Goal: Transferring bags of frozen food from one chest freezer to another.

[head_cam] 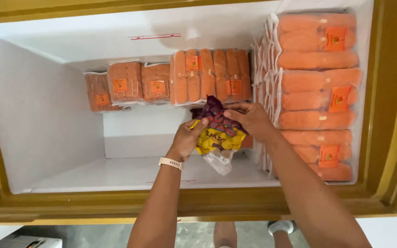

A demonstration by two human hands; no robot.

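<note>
a yellow and purple snack bag (219, 135) is gripped by both hands, left (187, 138) and right (250, 118), arms extended down into the chest freezer (42, 124).

Chest freezer (42, 119) — orange sausage packs (318, 87) stacked.

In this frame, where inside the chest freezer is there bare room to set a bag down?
The white freezer floor lies bare, bordered by the left wall and the step. The right side is crowded with stacked orange packs; more packs line the back ledge. Both hands hold a snack bag.
</note>
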